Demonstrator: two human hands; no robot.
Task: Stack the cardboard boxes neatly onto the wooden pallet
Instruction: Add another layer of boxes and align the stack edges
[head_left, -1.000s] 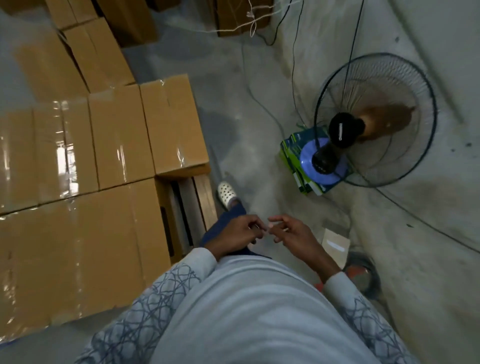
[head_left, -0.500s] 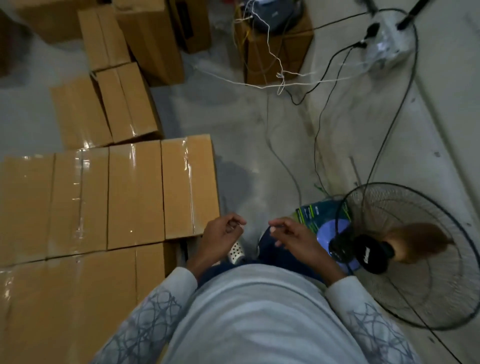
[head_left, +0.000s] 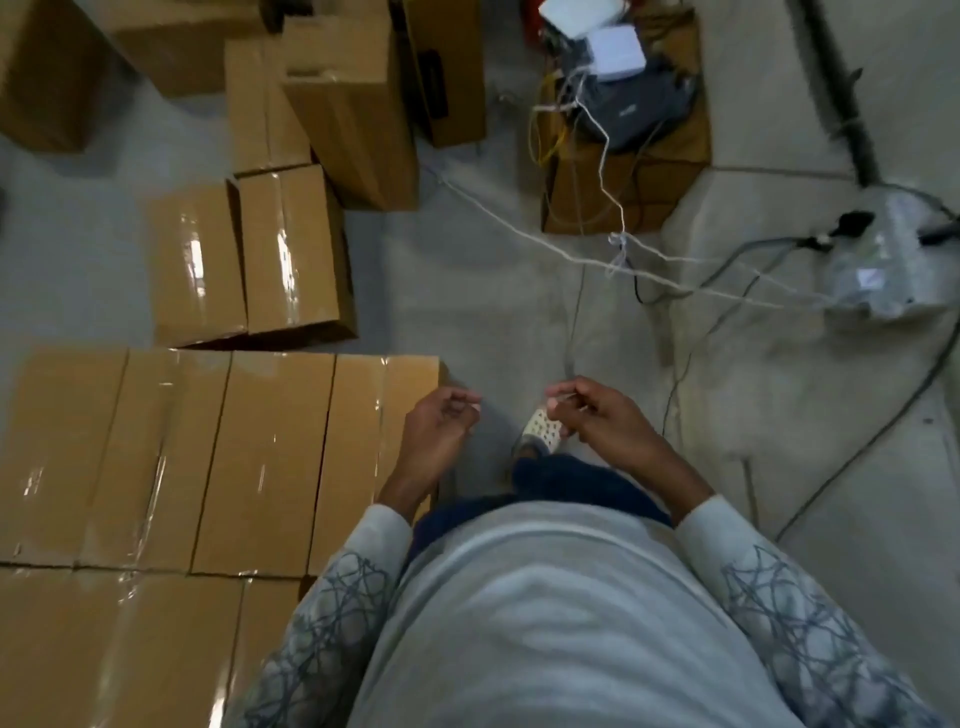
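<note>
Left hand (head_left: 439, 431) and right hand (head_left: 592, 415) curl loosely, seemingly holding nothing.

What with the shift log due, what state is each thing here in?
Stacked cardboard boxes: taped shut, packed edge to edge in a flat layer.
Two floor boxes: taped shut, side by side, not yet stacked.
Upright box: taped, standing on the floor.
Left hand: fingers loosely curled, holding nothing.
Right hand: fingers curled; any pinched item unclear.

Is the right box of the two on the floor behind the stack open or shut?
Shut: the box has flat flaps sealed with shiny tape.
</note>
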